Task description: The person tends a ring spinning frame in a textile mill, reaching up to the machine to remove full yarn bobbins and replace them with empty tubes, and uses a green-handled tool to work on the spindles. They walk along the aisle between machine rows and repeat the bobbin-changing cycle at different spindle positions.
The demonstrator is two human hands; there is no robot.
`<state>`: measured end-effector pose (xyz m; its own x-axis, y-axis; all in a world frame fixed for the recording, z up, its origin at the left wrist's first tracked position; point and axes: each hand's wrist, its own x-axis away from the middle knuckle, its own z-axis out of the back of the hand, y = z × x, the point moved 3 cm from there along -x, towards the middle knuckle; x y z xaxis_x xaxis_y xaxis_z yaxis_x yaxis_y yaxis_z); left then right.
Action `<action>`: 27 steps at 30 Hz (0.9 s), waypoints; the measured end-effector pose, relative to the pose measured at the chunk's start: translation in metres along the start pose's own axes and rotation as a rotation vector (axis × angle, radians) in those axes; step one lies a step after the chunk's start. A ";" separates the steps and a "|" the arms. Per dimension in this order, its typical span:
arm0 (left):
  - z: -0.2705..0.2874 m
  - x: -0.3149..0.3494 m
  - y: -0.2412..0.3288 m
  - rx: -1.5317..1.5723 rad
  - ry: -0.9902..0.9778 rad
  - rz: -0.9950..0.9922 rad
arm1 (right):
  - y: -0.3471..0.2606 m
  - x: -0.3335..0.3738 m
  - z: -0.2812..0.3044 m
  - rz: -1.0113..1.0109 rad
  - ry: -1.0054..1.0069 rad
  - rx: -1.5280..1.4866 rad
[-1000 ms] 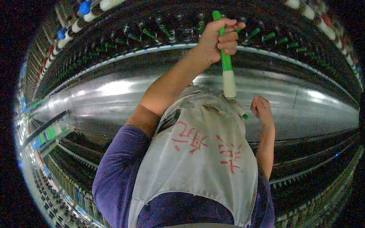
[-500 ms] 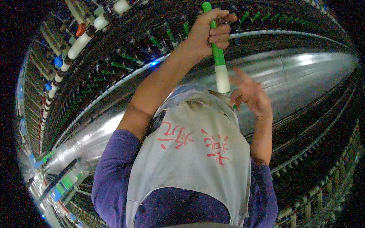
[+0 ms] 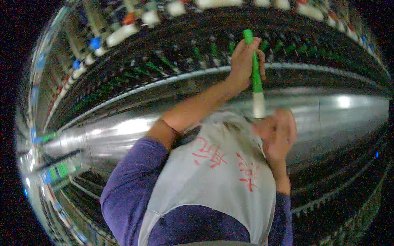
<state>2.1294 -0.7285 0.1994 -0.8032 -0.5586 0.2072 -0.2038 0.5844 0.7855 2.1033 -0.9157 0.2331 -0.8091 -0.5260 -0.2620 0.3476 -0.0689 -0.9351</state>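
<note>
My left hand (image 3: 243, 63) is closed round a green spinning bobbin (image 3: 257, 82), held nearly upright with its bare end uppermost. White yarn is wound on the lower end of the bobbin, above the pale apron (image 3: 213, 176) that I wear. Just below and right of that yarn is my right hand (image 3: 280, 133), smeared by motion. Its fingers lie close to the apron's bunched upper edge, and whether they hold anything cannot be made out.
Beyond my hands curves a spinning frame with a row of green bobbins (image 3: 168, 62) along a pale rail (image 3: 143, 88). White rollers (image 3: 123, 35) run above them. A shiny metal aisle floor (image 3: 324, 108) stretches to both sides. More machinery stands at the lower right.
The view has shifted, and the machine row sits lower in it. The bobbin in my left hand appears lower and farther right. My right hand has moved down, nearer the apron's edge.
</note>
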 end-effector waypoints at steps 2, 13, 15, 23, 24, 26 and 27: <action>0.019 -0.010 0.030 0.259 0.207 -0.191 | 0.019 0.004 0.011 -0.187 0.110 -0.275; 0.043 0.020 0.085 -1.385 -0.198 -0.424 | 0.054 -0.010 0.111 -0.236 -0.666 0.026; 0.038 0.038 0.048 -1.249 -0.622 -0.100 | 0.065 -0.044 0.111 -0.139 -0.186 0.312; 0.162 0.105 0.034 -1.229 -0.735 0.500 | 0.144 -0.176 0.171 -0.100 0.838 -0.429; 0.191 0.115 0.050 -1.089 -0.690 0.750 | 0.156 -0.182 0.174 -0.142 0.752 -0.388; 0.237 0.128 0.082 -0.862 -0.443 0.757 | 0.182 -0.183 0.161 -0.265 0.443 -0.181; 0.259 0.132 0.094 -0.801 -0.344 0.685 | 0.195 -0.177 0.144 -0.327 0.242 -0.074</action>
<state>1.8594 -0.5943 0.1496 -0.7455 0.0030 0.6665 0.6642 0.0878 0.7424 2.3824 -0.9579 0.1310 -0.9623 -0.2716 0.0117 0.0255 -0.1333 -0.9907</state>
